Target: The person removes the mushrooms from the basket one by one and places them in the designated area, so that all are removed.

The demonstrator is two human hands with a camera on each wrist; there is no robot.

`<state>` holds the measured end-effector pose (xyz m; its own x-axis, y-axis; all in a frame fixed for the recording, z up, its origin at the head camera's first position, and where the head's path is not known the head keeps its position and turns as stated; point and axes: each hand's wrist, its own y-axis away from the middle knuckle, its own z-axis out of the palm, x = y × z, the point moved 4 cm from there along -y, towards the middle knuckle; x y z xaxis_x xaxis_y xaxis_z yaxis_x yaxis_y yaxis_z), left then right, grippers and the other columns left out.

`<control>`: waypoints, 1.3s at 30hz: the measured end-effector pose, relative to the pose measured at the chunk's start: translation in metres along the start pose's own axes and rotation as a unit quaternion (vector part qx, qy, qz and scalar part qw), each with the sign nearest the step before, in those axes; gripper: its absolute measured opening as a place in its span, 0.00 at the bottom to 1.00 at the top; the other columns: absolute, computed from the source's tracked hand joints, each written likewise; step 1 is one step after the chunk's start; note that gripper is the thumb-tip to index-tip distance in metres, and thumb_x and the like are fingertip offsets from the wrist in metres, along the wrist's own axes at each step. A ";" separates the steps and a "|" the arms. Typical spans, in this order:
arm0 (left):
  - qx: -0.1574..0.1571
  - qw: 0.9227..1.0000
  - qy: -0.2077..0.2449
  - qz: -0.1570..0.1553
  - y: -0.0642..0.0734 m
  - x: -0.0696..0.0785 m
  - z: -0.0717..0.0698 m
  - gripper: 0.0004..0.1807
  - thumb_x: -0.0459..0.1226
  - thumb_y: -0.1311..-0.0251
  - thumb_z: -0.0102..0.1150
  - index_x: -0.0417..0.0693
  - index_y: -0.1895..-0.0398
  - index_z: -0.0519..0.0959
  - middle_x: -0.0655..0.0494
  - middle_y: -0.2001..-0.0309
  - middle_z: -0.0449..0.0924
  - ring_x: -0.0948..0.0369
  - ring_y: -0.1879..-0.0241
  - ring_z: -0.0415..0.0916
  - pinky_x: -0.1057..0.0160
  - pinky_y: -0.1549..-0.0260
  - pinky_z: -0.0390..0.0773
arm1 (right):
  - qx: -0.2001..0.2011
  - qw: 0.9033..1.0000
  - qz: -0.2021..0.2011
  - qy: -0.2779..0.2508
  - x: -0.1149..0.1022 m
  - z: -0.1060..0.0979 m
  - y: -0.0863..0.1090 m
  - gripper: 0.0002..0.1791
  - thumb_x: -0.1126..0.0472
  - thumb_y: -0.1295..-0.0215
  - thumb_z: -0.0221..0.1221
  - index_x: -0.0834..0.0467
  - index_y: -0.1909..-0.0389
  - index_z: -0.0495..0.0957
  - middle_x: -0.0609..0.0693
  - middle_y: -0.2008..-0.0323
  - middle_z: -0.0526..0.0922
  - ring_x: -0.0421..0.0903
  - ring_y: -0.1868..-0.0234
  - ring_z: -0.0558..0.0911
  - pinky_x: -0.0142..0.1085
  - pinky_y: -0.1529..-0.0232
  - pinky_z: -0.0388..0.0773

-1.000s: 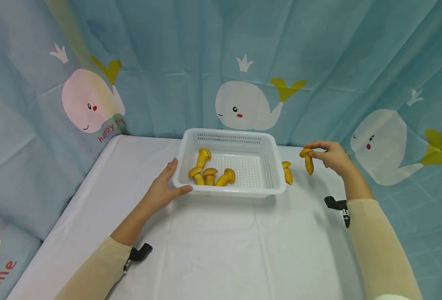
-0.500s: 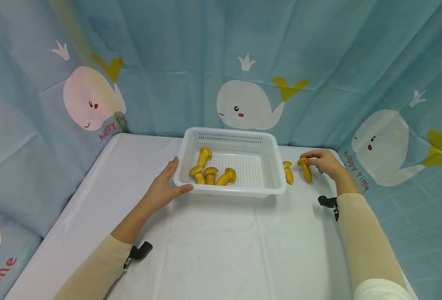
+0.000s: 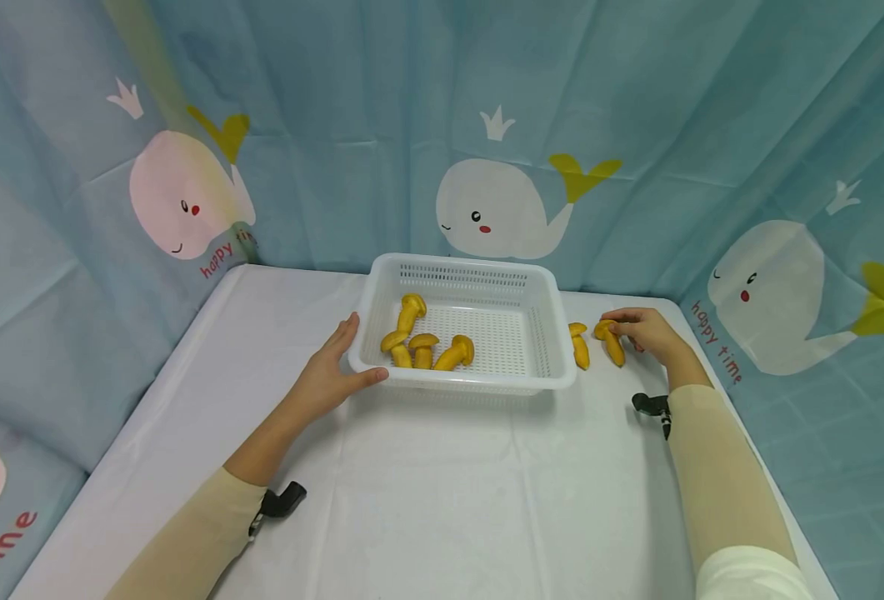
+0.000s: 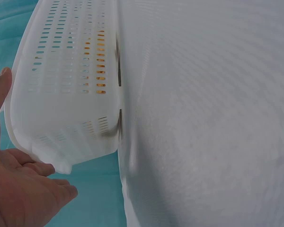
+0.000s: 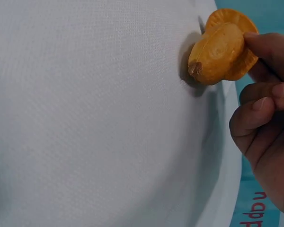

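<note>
My left hand [image 3: 325, 379] rests against the left front corner of a white plastic basket [image 3: 479, 377], thumb along the front rim, fingers fairly straight up the left side. Over on the right, my right hand [image 3: 653, 332] pinches a yellow mushroom [image 3: 615, 348] by its cap, thumb and fingertip on it. In the right wrist view this mushroom [image 5: 221, 53] lies right at the white cloth, stem end toward the camera. Between it and the basket, a second mushroom [image 3: 580, 346] lies on the cloth. Several mushrooms [image 3: 423, 350] sit in the basket's left part.
A white cloth [image 3: 442, 483] covers the table. Behind and beside it hangs a blue curtain [image 3: 352, 200] printed with whales, close to the table's back edge. Each sleeve carries a small black wrist mount, such as the left one [image 3: 284, 500].
My right hand has brought the pinched mushroom down and slightly left onto the cloth, beside the other loose one. The left hand and the basket have stayed in place.
</note>
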<state>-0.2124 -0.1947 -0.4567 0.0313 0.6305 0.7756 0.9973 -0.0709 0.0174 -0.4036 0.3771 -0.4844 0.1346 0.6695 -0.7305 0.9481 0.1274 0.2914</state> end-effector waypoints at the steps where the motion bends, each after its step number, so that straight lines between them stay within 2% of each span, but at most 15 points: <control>1: 0.000 1.000 0.001 0.000 0.000 0.000 0.000 0.67 0.71 0.53 0.69 0.70 0.17 0.38 0.57 0.16 0.35 0.48 0.17 0.36 0.29 0.28 0.50 | -0.001 1.000 -0.001 0.001 0.000 0.000 0.000 0.22 0.54 0.24 0.57 0.56 0.33 0.76 0.58 0.38 0.77 0.48 0.73 0.70 0.35 0.73 0.70; 7: -0.003 1.000 0.004 -0.001 0.000 0.000 0.000 0.67 0.71 0.53 0.69 0.70 0.17 0.38 0.58 0.16 0.35 0.49 0.17 0.36 0.29 0.28 0.50 | -0.002 1.000 -0.012 0.024 -0.007 -0.005 0.005 0.22 0.52 0.23 0.56 0.53 0.32 0.75 0.57 0.33 0.74 0.56 0.63 0.71 0.35 0.73 0.68; 13: -0.003 1.000 0.006 0.000 0.000 0.000 0.001 0.67 0.71 0.53 0.69 0.70 0.17 0.38 0.58 0.16 0.35 0.48 0.17 0.36 0.29 0.28 0.50 | 0.010 0.998 -0.036 0.051 -0.029 -0.014 0.020 0.24 0.50 0.22 0.57 0.53 0.31 0.74 0.59 0.29 0.70 0.51 0.75 0.67 0.37 0.74 0.70; 18: -0.004 1.000 0.006 0.004 0.000 -0.001 0.001 0.65 0.68 0.50 0.70 0.69 0.17 0.38 0.57 0.16 0.35 0.47 0.17 0.36 0.29 0.28 0.50 | 0.021 0.996 -0.064 0.060 -0.062 -0.030 0.036 0.26 0.47 0.24 0.58 0.52 0.30 0.74 0.60 0.28 0.68 0.46 0.84 0.63 0.38 0.78 0.69; 26: -0.006 1.000 0.003 0.001 -0.001 0.000 -0.001 0.65 0.68 0.49 0.70 0.71 0.17 0.37 0.58 0.16 0.34 0.47 0.17 0.35 0.29 0.28 0.50 | 0.037 0.991 -0.111 0.071 -0.111 -0.050 0.056 0.25 0.46 0.25 0.60 0.50 0.31 0.75 0.57 0.24 0.64 0.46 0.86 0.62 0.37 0.82 0.66; 30: -0.007 1.000 0.005 0.000 -0.003 -0.001 0.000 0.66 0.71 0.52 0.69 0.72 0.17 0.37 0.59 0.16 0.34 0.48 0.17 0.35 0.29 0.28 0.50 | 0.044 0.987 -0.133 0.080 -0.133 -0.053 0.063 0.27 0.44 0.26 0.60 0.50 0.32 0.76 0.56 0.25 0.65 0.47 0.86 0.61 0.37 0.81 0.68; 31: -0.006 1.000 0.005 0.001 -0.004 -0.002 0.000 0.66 0.71 0.53 0.69 0.72 0.17 0.37 0.59 0.16 0.34 0.48 0.17 0.35 0.29 0.28 0.50 | 0.043 0.987 -0.135 0.083 -0.138 -0.053 0.064 0.28 0.42 0.27 0.60 0.49 0.32 0.76 0.55 0.24 0.65 0.44 0.83 0.64 0.36 0.79 0.69; 35: -0.006 1.000 0.006 0.002 -0.004 -0.004 0.000 0.67 0.72 0.53 0.68 0.72 0.17 0.37 0.59 0.16 0.34 0.47 0.17 0.35 0.28 0.28 0.50 | 0.034 0.985 -0.141 0.093 -0.162 -0.053 0.069 0.29 0.40 0.28 0.60 0.46 0.31 0.76 0.53 0.24 0.64 0.43 0.84 0.63 0.36 0.78 0.69; 39: -0.005 1.000 0.007 0.001 -0.004 -0.006 0.000 0.67 0.72 0.53 0.68 0.72 0.17 0.37 0.59 0.16 0.33 0.47 0.17 0.35 0.28 0.29 0.50 | 0.027 0.983 -0.150 0.100 -0.188 -0.049 0.073 0.28 0.40 0.28 0.60 0.44 0.31 0.76 0.51 0.26 0.67 0.48 0.86 0.61 0.38 0.79 0.68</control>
<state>-0.2161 -0.1979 -0.4611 0.0319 0.6192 0.7846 0.9965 -0.0803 0.0229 -0.3734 0.2962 -0.2955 -0.2079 0.7390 -0.6408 0.9509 0.3063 0.0448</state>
